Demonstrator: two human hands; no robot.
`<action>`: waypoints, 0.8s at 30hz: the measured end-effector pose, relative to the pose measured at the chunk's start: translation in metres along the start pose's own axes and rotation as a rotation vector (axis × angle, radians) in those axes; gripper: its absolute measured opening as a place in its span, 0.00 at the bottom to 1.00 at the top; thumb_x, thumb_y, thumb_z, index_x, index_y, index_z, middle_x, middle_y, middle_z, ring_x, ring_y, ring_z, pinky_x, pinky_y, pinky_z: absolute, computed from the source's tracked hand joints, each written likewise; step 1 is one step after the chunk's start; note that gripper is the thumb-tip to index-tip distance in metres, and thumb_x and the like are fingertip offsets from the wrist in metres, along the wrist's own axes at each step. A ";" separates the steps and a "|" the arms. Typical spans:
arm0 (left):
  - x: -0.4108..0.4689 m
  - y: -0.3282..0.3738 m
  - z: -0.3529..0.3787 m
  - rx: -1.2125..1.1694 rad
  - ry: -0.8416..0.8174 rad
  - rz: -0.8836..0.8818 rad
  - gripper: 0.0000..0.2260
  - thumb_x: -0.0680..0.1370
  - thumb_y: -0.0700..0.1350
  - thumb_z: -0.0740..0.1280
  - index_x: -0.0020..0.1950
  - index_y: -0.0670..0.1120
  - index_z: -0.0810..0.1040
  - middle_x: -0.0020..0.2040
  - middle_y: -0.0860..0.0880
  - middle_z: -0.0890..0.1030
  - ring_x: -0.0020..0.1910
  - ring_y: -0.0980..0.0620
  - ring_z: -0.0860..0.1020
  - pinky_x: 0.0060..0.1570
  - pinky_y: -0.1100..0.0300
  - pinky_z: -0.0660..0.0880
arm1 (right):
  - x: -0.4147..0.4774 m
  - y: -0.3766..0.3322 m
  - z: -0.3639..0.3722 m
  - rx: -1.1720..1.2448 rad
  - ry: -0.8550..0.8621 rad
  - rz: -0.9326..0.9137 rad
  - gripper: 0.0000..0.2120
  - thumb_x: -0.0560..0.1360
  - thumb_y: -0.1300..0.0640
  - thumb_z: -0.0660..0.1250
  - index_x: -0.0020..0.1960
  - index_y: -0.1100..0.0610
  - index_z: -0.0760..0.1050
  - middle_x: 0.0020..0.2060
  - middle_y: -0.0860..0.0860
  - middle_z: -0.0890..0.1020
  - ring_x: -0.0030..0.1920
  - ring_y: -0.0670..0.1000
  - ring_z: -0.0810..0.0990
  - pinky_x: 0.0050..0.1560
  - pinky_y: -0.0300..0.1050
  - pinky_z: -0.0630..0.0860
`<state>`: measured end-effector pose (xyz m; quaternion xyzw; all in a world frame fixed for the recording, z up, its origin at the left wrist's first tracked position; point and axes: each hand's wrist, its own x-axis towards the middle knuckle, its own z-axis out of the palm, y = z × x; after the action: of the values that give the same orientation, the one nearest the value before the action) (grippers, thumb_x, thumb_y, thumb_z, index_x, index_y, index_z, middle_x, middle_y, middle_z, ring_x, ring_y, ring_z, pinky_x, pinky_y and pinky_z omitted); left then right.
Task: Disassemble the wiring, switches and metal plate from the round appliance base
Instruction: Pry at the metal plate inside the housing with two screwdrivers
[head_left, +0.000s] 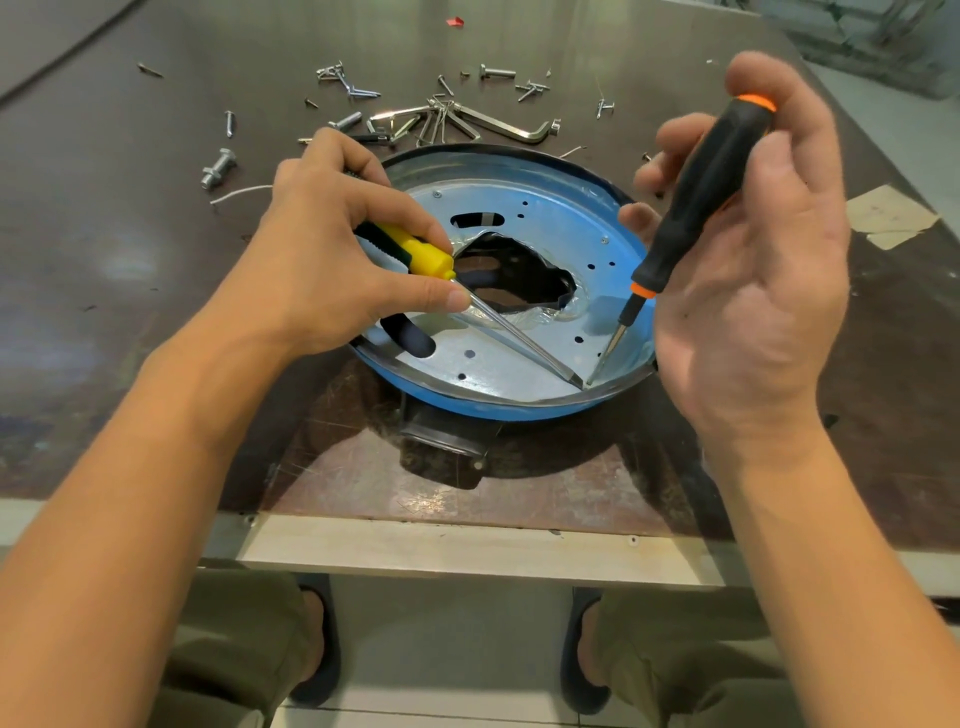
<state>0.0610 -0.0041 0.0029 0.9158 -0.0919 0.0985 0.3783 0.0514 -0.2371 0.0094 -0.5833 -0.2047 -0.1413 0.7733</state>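
The blue round base (467, 408) sits on the tabletop (130, 234). Above it the left hand (332, 244) grips a yellow screwdriver (426, 257), the right hand (753, 270) a black screwdriver (706, 192), both tips on its metal plate (519, 364).

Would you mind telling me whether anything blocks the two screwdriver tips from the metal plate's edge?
Nothing visible does: the yellow screwdriver and the black screwdriver both reach the metal plate at its near edge, just inside the blue base.

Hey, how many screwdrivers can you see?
2. The yellow-handled screwdriver is in the left hand, the black-and-orange screwdriver in the right hand; both tips sit near the front rim of the blue base. No others show.
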 end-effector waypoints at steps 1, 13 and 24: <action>0.000 0.000 0.000 -0.004 0.001 0.000 0.18 0.56 0.64 0.76 0.43 0.64 0.81 0.56 0.51 0.68 0.60 0.47 0.68 0.53 0.60 0.69 | 0.000 0.000 0.001 -0.016 -0.003 -0.014 0.11 0.85 0.61 0.54 0.65 0.58 0.69 0.48 0.55 0.75 0.47 0.52 0.75 0.51 0.51 0.72; -0.001 0.001 -0.001 -0.010 -0.011 -0.003 0.19 0.54 0.66 0.74 0.43 0.64 0.81 0.55 0.52 0.67 0.60 0.48 0.68 0.54 0.60 0.68 | 0.001 0.002 0.000 -0.023 -0.005 -0.013 0.12 0.85 0.65 0.57 0.67 0.58 0.69 0.49 0.57 0.74 0.47 0.54 0.75 0.55 0.54 0.73; -0.001 0.003 0.000 -0.003 -0.018 -0.003 0.19 0.55 0.67 0.74 0.43 0.64 0.80 0.55 0.52 0.67 0.60 0.48 0.68 0.54 0.60 0.68 | 0.001 0.002 0.001 -0.039 0.021 -0.024 0.11 0.84 0.64 0.59 0.66 0.58 0.68 0.48 0.56 0.74 0.46 0.54 0.73 0.51 0.51 0.73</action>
<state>0.0592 -0.0056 0.0047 0.9162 -0.0940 0.0895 0.3790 0.0535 -0.2354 0.0082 -0.5943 -0.2004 -0.1607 0.7621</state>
